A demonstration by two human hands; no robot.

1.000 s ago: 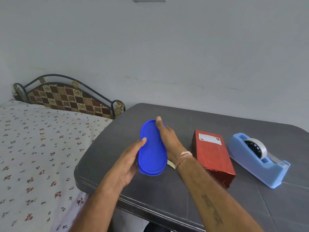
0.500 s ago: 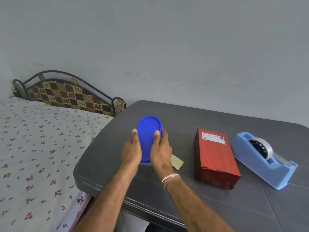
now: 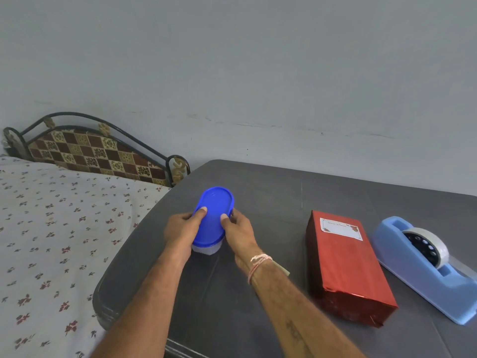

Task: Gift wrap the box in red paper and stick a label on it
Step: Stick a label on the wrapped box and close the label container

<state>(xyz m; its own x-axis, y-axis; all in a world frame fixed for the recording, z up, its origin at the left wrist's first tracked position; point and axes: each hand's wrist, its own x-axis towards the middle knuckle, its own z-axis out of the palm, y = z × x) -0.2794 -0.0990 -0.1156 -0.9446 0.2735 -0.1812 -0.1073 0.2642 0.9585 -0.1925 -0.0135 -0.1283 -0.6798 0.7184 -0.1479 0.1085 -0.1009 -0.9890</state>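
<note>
label point(image 3: 340, 228) txt illegible, tub point(image 3: 213, 223) base prob. clear

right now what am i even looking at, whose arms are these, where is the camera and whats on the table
There is no machine here. These are a person's two bare arms, filmed by one wide-angle camera worn on their head and looking forward and down, so there is only one view. The left hand and right hand grip a small oval container from either side, with the thumbs on its blue lid, at a dark grey table. To the right lies a box already wrapped in red paper, with a white label at its far end. Beyond it stands a light blue tape dispenser. A bed is on the left.
</note>
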